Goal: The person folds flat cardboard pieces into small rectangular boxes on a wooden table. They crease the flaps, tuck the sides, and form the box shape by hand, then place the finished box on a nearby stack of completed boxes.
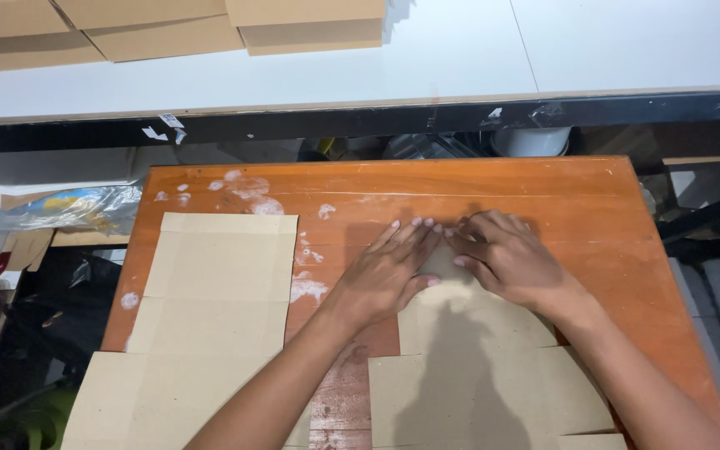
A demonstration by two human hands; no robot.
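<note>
Two hands press down on a flat cardboard blank lying near the right edge of the orange wooden surface. Left hand lies flat, fingers spread, on the blank's far flap; right hand curls its fingers over the same flap, perhaps pinching its edge, though the grip is hard to make out. A second cardboard blank lies flat along the left edge, apart from both hands.

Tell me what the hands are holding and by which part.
Both the left hand and right hand press on the far end of a flat cardboard box blank.
</note>
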